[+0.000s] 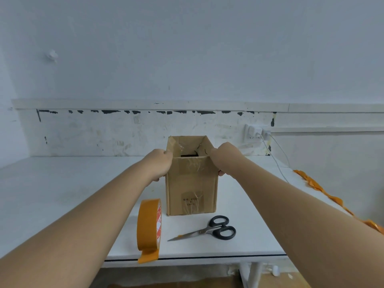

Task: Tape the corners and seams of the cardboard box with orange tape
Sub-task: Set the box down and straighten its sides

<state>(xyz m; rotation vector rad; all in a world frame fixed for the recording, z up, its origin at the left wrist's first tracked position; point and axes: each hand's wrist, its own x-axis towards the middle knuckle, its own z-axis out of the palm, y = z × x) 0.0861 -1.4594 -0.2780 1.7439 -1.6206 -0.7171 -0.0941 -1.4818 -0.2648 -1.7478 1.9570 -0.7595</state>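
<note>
From the head camera, the cardboard box (191,179) stands upright at the middle of the white surface (62,183), its top open and its flaps standing up. The left hand (161,164) is clamped on the box's upper left edge, at about 9 o'clock from the box's centre, and the right hand (223,159) is clamped on the upper right edge, at about 3 o'clock. Both hold the box by its sides; the fingers wrap around the far sides and are mostly hidden.

The roll of orange tape (149,227) stands on its edge at 7 o'clock from the box, near the front edge of the surface, with a loose end hanging over that edge. The scissors (209,229) lie closed at 5 o'clock from the box, with a smear of orange on the blade tip. A crumpled strip of used orange tape (320,189) trails along the right edge of the surface, at 3 to 4 o'clock.

No orange tape shows on the box's near face or its visible corners; only old clear tape residue and torn patches are there. Judging by that, the taping proper has hardly begun on the sides in view: the box is only being steadied or positioned, and all visible corners and seams are left to do. The far faces and the bottom cannot be seen.
</note>
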